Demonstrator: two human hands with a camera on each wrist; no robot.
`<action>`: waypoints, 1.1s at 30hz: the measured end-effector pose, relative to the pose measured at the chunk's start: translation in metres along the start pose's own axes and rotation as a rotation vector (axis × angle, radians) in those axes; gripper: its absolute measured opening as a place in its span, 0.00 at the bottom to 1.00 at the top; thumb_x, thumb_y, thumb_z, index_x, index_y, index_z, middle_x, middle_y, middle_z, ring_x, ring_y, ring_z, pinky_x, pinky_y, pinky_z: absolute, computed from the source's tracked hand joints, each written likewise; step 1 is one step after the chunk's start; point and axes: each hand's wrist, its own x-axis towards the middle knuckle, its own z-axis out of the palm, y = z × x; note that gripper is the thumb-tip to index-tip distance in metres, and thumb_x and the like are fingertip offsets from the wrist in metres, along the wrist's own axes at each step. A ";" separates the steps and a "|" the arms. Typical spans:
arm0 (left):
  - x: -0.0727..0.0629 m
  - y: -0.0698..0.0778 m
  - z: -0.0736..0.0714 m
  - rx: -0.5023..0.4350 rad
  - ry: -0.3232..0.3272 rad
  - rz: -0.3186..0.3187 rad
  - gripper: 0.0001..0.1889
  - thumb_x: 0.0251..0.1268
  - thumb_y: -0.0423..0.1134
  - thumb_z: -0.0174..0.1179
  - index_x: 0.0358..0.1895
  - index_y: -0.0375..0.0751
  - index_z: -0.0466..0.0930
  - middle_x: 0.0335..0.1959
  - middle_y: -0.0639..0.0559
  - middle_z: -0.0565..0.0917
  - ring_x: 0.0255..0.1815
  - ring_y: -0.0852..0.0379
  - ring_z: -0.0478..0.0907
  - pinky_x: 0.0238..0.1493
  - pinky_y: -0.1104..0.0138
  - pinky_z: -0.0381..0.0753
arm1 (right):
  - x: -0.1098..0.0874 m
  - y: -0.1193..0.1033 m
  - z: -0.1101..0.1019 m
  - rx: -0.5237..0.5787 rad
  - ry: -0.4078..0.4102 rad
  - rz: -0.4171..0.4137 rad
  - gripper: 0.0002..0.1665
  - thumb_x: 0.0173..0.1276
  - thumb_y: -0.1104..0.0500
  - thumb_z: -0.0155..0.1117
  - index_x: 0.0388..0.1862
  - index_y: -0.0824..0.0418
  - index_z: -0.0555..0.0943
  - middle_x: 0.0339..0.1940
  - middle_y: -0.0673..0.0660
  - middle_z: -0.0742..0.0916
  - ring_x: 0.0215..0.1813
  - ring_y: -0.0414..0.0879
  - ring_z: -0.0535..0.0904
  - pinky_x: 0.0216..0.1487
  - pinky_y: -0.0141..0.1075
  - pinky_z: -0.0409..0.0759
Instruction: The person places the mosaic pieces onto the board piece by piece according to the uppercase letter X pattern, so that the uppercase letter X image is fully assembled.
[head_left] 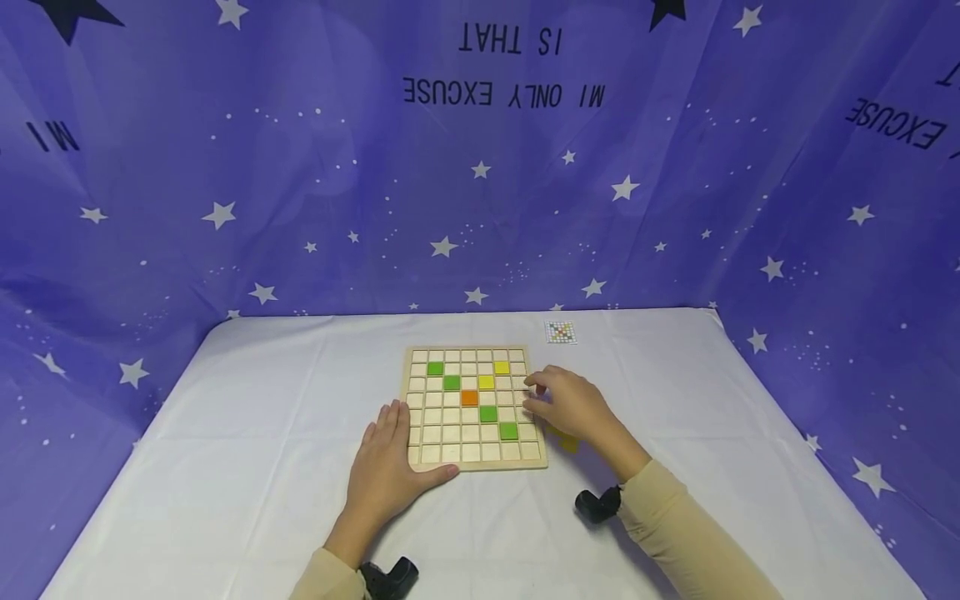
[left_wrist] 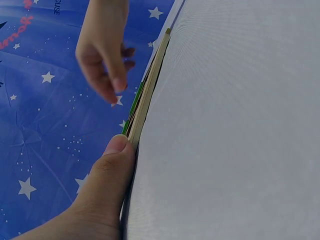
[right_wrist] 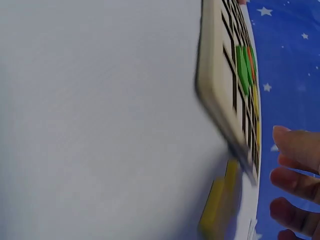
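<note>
A wooden grid board (head_left: 440,452) lies on the white table. Several green tiles (head_left: 488,413) and an orange tile (head_left: 468,397) run diagonally across its squares, with two yellow tiles (head_left: 486,382) toward the upper right. My left hand (head_left: 386,467) rests at the board's lower left corner, fingers straight along the left side, thumb at the near edge. Over the right edge hovers my right hand (head_left: 572,406), thumb and fingers apart with nothing visible between them. Loose yellow tiles (right_wrist: 214,207) lie on the cloth beside the board, partly hidden under that hand in the head view.
A small card with a coloured grid pattern (head_left: 561,332) lies beyond the board's far right corner. A white cloth (head_left: 247,467) covers the table. Purple star-printed curtains (head_left: 480,208) stand behind and at both sides. Each wrist wears a black camera mount (head_left: 597,505).
</note>
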 end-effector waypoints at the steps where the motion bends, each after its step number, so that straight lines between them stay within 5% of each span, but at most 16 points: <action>1: 0.000 0.000 0.000 0.000 0.001 0.000 0.71 0.39 0.83 0.60 0.77 0.30 0.52 0.80 0.37 0.55 0.81 0.39 0.49 0.81 0.47 0.50 | -0.004 0.004 -0.001 -0.008 -0.003 0.005 0.23 0.65 0.46 0.70 0.56 0.53 0.84 0.39 0.47 0.84 0.33 0.40 0.74 0.33 0.34 0.74; 11: 0.001 -0.001 0.000 0.002 0.007 0.006 0.71 0.39 0.83 0.60 0.77 0.30 0.52 0.80 0.37 0.55 0.81 0.39 0.49 0.81 0.47 0.51 | -0.036 0.027 0.001 -0.040 -0.060 0.039 0.23 0.59 0.44 0.75 0.50 0.53 0.87 0.37 0.43 0.83 0.36 0.38 0.74 0.40 0.36 0.77; 17: 0.000 -0.001 0.001 -0.004 0.019 0.010 0.71 0.38 0.83 0.61 0.77 0.29 0.53 0.79 0.36 0.56 0.81 0.38 0.50 0.80 0.47 0.52 | -0.044 0.028 0.006 -0.025 -0.024 0.035 0.18 0.57 0.47 0.77 0.45 0.52 0.89 0.38 0.42 0.84 0.38 0.37 0.77 0.41 0.38 0.80; 33: 0.001 -0.002 0.002 -0.009 0.016 0.008 0.71 0.38 0.83 0.61 0.77 0.29 0.53 0.80 0.36 0.55 0.81 0.39 0.50 0.81 0.47 0.50 | -0.034 0.024 0.008 -0.170 0.073 -0.131 0.16 0.60 0.45 0.73 0.36 0.55 0.87 0.29 0.42 0.81 0.29 0.36 0.70 0.31 0.31 0.73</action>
